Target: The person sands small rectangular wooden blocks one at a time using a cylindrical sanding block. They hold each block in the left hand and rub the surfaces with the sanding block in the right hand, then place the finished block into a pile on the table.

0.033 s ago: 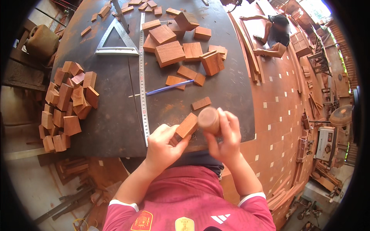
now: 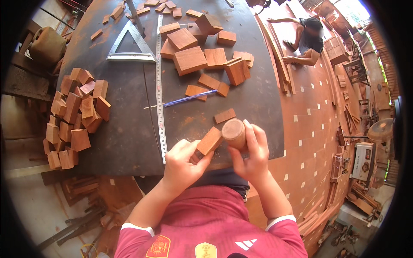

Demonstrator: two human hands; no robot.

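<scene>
Little has moved since the earlier frame: the round wooden piece [image 2: 234,132] has shifted slightly in the right hand [image 2: 254,158], its end face now sharp rather than blurred. Positions are referred to the white scale strip [image 2: 159,86] on the dark table [image 2: 124,129]. Right of the strip's near end, the left hand [image 2: 183,163] has thumb and fingers clamped on a wooden block [image 2: 209,141]; farther right, the right hand's thumb and fingers are clamped on the round wooden piece, just beside the block, contact being uncertain. Good handling, in judgement, calls for gripping each piece by its sides, fingertips clear of the facing surfaces, wrists steady. Counts: one wooden block and one round wooden piece held; right of the strip, one loose small block [image 2: 225,115], blue pen [image 2: 185,99] (one or two, indistinguishable) and a cluster of blocks [image 2: 190,60], roughly a dozen; left of it, one metal triangle [image 2: 129,56] and a heap of blocks [image 2: 72,107], about twenty, overlap preventing exactness.
</scene>
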